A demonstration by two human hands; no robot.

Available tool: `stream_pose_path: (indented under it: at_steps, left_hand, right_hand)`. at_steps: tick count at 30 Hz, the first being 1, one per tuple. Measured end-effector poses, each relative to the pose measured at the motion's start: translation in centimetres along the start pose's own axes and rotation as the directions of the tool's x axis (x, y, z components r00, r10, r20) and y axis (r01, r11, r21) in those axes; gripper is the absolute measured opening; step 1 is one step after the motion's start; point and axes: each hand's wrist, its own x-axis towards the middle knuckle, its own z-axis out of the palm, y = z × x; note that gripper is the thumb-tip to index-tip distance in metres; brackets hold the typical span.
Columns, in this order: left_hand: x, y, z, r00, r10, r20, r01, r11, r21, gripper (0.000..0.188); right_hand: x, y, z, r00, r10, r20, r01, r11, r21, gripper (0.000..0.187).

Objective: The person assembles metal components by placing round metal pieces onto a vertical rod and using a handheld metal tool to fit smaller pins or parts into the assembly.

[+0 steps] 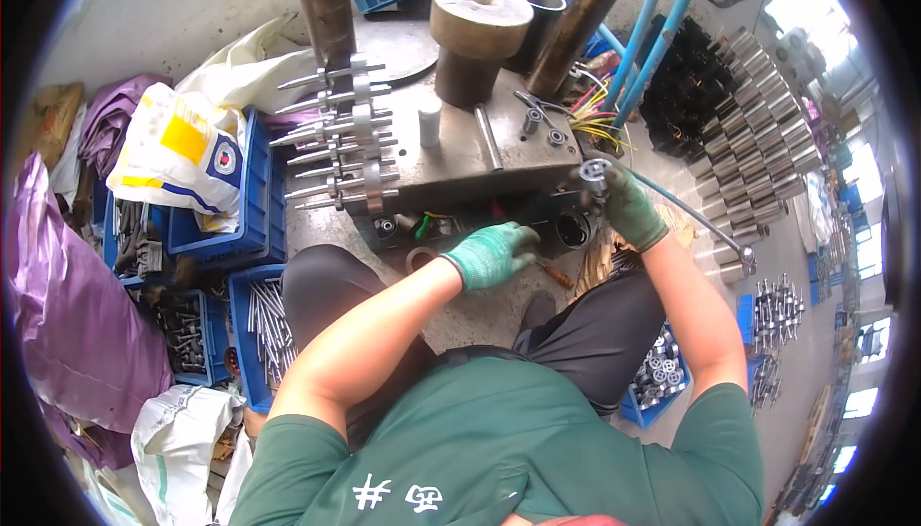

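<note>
The right hand [630, 210], in a green knitted glove, holds a round metal part [594, 172] with a spoked face, its fingers clamped on it. The part is up in the air by the near right corner of the metal desk [456, 154]. The left hand [489, 256], gloved alike, is near the desk's front edge, over the person's lap; its fingers are slightly bent and apart, with nothing visible between them.

On the desk, a bare metal rod [488, 138] lies between a pale upright cylinder [430, 126] on its left and two small metal rings [556, 138] on its right. Behind the rod is a wide-topped steel post [482, 20]. A row of shafts with discs [363, 125] lines the desk's left side.

Low on the near left, a blue crate holds slim metal rods [271, 329]; on the near right, another holds round metal pieces [660, 371]. Far right are stacked shiny metal cylinders [758, 128].
</note>
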Motion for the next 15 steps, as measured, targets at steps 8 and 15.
stream_pose_path:
  at_steps: [8, 15]
  left_hand:
    - [1.3, 1.6, -1.4, 0.972, -0.184, -0.145, 0.05, 0.768, -0.638, 0.043]
    - [2.1, 1.3, 0.3, 0.935, -0.352, 0.053, 0.225, 0.469, -0.854, 0.028]
  right_hand:
    - [4.0, 0.8, 12.3, 0.985, -0.165, 0.054, 0.155, 0.977, 0.145, 0.065]
    - [7.2, -3.8, 13.4, 0.906, -0.422, 0.034, 0.419, 0.882, -0.217, 0.061]
